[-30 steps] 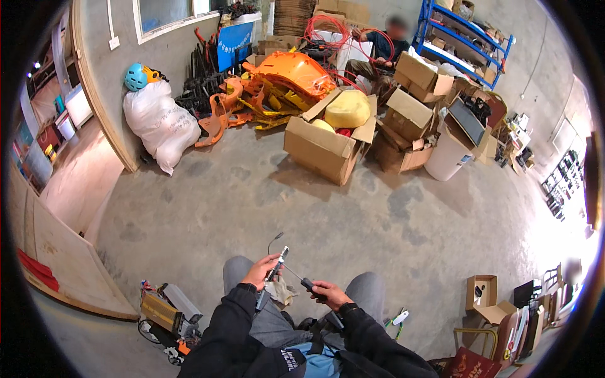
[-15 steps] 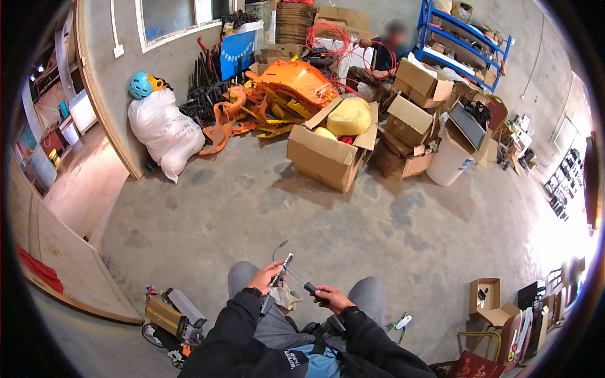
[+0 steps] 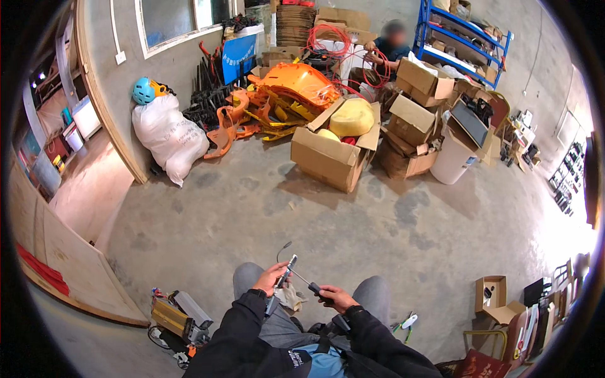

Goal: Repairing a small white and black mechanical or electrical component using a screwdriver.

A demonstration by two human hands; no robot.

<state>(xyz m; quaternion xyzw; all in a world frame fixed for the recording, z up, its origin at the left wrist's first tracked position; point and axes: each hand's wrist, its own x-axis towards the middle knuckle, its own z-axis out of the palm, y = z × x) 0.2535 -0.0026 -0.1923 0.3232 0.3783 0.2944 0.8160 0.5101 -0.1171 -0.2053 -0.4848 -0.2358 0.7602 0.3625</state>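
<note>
My left hand (image 3: 271,279) is closed around a slim, dark and silvery part (image 3: 291,263), held tilted above my lap. A thin dark cable (image 3: 282,251) with a small tip curves up beside it. In my right hand (image 3: 338,298) is a screwdriver (image 3: 314,288) with a black handle. Its metal shaft points up and left, and the tip meets or nearly meets the part by my left fingers; the exact contact is too small to tell. Below my left hand, a pale cloth or glove (image 3: 290,298) lies between my knees.
Pliers with green handles (image 3: 406,324) lie on the floor right of my knee. At left sits a gold and grey metal unit (image 3: 173,315) with wires. An open carton (image 3: 490,295) is at right. Ahead are cartons (image 3: 328,160), orange plastic shells (image 3: 296,82) and a seated person (image 3: 386,53) handling red tubing.
My hands keep nearly the same pose, with the screwdriver still against or near the part. The whole view has shifted slightly. The person at the back has raised a hand to the red tubing.
</note>
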